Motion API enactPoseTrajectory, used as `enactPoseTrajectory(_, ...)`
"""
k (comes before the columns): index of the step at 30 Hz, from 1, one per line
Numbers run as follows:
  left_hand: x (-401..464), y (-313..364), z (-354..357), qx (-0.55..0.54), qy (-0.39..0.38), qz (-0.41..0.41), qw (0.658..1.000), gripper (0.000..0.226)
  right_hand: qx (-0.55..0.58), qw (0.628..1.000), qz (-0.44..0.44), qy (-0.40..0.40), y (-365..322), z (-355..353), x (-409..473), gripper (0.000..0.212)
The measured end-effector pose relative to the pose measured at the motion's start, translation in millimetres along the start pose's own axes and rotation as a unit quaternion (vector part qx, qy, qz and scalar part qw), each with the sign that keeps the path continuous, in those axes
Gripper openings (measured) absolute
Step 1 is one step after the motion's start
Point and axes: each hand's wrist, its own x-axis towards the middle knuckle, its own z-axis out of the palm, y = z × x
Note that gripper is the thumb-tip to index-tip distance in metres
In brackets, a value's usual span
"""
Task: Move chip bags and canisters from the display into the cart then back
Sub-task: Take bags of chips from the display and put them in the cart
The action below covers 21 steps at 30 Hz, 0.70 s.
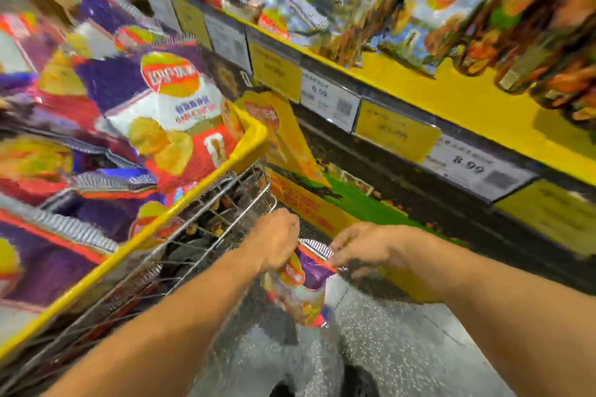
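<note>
While both of my hands are low in front of me, they share one purple chip bag (301, 280) that hangs between them above the speckled floor (403, 342), outside the cart. My left hand (274, 240) grips the bag's top edge from the cart side, fingers curled over it; my right hand (364, 250) pinches the crimped seal at the other corner. Just beyond my left hand stands the cart (180, 203), its yellow rim and wire wall close by, already heaped with purple and red chip bags (167, 106). Farther off, the display shelf (451, 100) holds plenty of bags above its price tags (329, 100). Blur hides which way this bag is travelling, so I cannot say whether I am loading or returning. I judge the task mid-course: many bags sit in the cart, and I can make out no canisters.
</note>
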Motion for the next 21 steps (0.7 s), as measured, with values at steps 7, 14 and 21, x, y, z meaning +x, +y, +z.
enactPoseTrajectory(7, -19.3, 69.9, -110.4, -0.029, 0.049, 0.013, 0.998, 0.042, 0.005, 0.998, -0.056, -0.007, -72.5, -56.7, -115.8, 0.062)
enactPoseTrajectory(14, -29.7, 129.3, -201.2, -0.082, 0.105, 0.017, 0.991, 0.025, -0.04, 0.983, -0.132, 0.125, -113.0, -107.1, -184.7, 0.049)
enactPoseTrajectory(21, -24.8, 160.6, -278.7, -0.449, 0.018, 0.015, 0.893, 0.054, 0.083, 0.971, -0.158, 0.161, -116.6, -186.7, -230.1, 0.045)
